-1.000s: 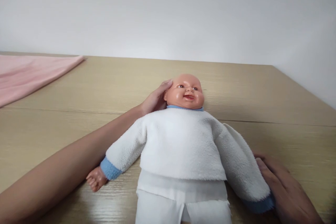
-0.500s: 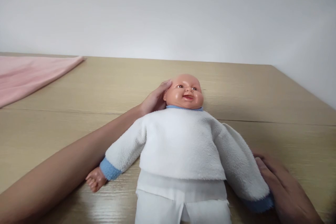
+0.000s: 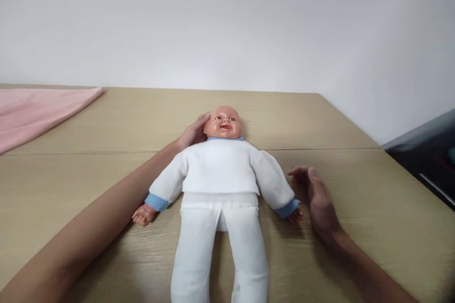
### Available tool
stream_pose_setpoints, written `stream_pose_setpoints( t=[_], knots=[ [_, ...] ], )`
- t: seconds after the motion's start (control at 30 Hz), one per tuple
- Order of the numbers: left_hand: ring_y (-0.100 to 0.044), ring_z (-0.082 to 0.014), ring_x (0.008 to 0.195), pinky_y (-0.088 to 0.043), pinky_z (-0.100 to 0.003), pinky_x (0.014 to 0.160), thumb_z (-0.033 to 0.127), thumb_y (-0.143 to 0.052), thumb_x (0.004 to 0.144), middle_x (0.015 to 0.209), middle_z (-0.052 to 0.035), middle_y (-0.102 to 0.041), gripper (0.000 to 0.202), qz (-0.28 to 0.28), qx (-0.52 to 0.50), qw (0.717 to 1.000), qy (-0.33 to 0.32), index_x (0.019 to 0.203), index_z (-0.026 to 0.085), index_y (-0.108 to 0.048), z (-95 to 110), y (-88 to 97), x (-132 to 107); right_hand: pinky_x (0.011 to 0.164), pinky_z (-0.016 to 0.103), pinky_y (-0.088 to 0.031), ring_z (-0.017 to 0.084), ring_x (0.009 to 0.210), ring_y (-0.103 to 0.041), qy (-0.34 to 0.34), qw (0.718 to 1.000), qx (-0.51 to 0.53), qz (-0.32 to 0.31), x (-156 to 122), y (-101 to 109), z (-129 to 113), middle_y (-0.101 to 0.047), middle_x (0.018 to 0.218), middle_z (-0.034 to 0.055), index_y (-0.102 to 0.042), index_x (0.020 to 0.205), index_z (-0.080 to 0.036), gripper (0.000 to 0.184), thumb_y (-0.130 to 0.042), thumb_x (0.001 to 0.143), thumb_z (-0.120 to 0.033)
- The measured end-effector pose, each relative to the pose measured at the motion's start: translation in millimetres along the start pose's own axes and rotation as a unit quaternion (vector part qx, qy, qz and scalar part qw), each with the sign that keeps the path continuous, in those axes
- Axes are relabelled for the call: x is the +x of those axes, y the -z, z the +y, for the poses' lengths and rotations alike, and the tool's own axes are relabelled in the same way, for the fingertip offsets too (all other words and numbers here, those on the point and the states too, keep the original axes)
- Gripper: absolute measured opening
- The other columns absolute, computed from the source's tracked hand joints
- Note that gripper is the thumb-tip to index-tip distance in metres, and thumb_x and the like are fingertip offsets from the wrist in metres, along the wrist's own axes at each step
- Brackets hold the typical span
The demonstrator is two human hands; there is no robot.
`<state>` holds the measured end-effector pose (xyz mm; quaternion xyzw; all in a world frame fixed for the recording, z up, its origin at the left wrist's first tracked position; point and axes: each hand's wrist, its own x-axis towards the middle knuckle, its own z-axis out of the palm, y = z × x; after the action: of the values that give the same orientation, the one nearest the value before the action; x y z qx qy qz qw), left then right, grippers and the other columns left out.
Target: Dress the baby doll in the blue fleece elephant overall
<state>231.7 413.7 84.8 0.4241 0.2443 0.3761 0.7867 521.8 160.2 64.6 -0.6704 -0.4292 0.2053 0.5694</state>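
A baby doll (image 3: 220,165) in a white fleece top with blue cuffs and white trousers lies face up on the table, its feet out of view. My left hand (image 3: 195,131) cups the side of the doll's head (image 3: 223,124), with the thumb against it and the other fingers hidden beneath or behind. Beside the doll's sleeve on the right, my right hand (image 3: 318,201) is open with curved fingers, apart from the doll and holding nothing.
A pink cloth (image 3: 42,111) is spread at the far left of the wooden table (image 3: 337,165). Behind the table rises a pale wall (image 3: 227,28). Something dark (image 3: 430,161) stands beyond the table's right edge, its kind unclear.
My right hand has let go of the doll's arm and drawn away from it. The doll now appears lower and farther off, its legs in view. My left hand stays at its head.
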Motion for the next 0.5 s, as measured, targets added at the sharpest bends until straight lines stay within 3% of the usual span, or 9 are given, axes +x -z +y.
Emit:
stream_pose_setpoints(
  t=[0.07, 0.17, 0.3, 0.33, 0.4, 0.5],
  knots=[
    [-0.064, -0.0350, 0.155, -0.041, -0.051, 0.141, 0.050, -0.078, 0.101, 0.156, -0.0111, -0.076, 0.054, 0.035, 0.027, 0.999, -0.030, 0.147, 0.022, -0.073, 3.7, 4.4, -3.9, 0.089, 0.040, -0.050, 0.026, 0.092, -0.065, -0.010, 1.000, 0.016, 0.011, 0.7, -2.0, -3.3, -0.068, 0.091, 0.0039, -0.076, 0.094, -0.025, 0.060, -0.050, 0.106, -0.078],
    [-0.056, -0.0319, 0.162, -0.034, -0.046, 0.144, 0.050, -0.080, 0.097, 0.162, -0.0120, -0.071, 0.048, 0.098, 0.060, 0.992, -0.055, 0.137, 0.023, -0.074, 8.9, 13.6, -19.2, 0.092, 0.041, -0.048, 0.026, 0.094, -0.063, 0.045, 0.998, 0.000, 0.045, -5.9, -3.6, -24.7, -0.068, 0.094, 0.0043, -0.072, 0.092, -0.025, 0.052, -0.051, 0.107, -0.069],
    [-0.051, -0.0373, 0.163, -0.031, -0.052, 0.144, 0.060, -0.079, 0.098, 0.165, -0.0151, -0.065, 0.053, 0.117, 0.203, 0.968, -0.084, 0.135, 0.022, -0.075, 13.4, 23.0, -60.6, 0.091, 0.040, -0.051, 0.025, 0.095, -0.067, 0.132, 0.989, 0.013, 0.071, -47.3, 4.3, -64.4, -0.070, 0.097, 0.0036, -0.072, 0.098, -0.025, 0.032, -0.055, 0.112, -0.048],
    [-0.051, -0.0398, 0.161, -0.031, -0.056, 0.143, 0.063, -0.075, 0.101, 0.165, -0.0157, -0.065, 0.055, 0.109, 0.277, 0.951, -0.089, 0.137, 0.022, -0.074, 14.7, 22.8, -73.5, 0.090, 0.040, -0.052, 0.024, 0.094, -0.068, 0.156, 0.986, 0.016, 0.061, -64.6, 8.4, -71.0, -0.070, 0.096, 0.0029, -0.072, 0.100, -0.025, 0.030, -0.054, 0.114, -0.044],
    [-0.049, -0.0430, 0.160, -0.027, -0.063, 0.142, 0.063, -0.067, 0.107, 0.163, -0.0167, -0.064, 0.054, 0.083, 0.438, 0.887, -0.117, 0.141, 0.022, -0.074, 17.7, 16.1, -100.3, 0.089, 0.038, -0.055, 0.023, 0.094, -0.070, 0.222, 0.975, 0.013, 0.029, -105.6, 17.9, -77.2, -0.070, 0.092, 0.0013, -0.072, 0.101, -0.027, 0.026, -0.054, 0.117, -0.039],
    [-0.036, -0.0454, 0.166, -0.019, -0.067, 0.143, 0.058, -0.063, 0.109, 0.169, -0.0188, -0.056, 0.051, 0.042, 0.604, 0.773, -0.190, 0.145, 0.023, -0.072, 21.5, -17.3, -144.1, 0.083, 0.039, -0.060, 0.022, 0.084, -0.073, 0.309, 0.948, 0.018, -0.081, -172.2, 32.7, -72.8, -0.074, 0.091, -0.0003, -0.073, 0.110, -0.031, 0.021, -0.056, 0.117, -0.043]
  ],
)
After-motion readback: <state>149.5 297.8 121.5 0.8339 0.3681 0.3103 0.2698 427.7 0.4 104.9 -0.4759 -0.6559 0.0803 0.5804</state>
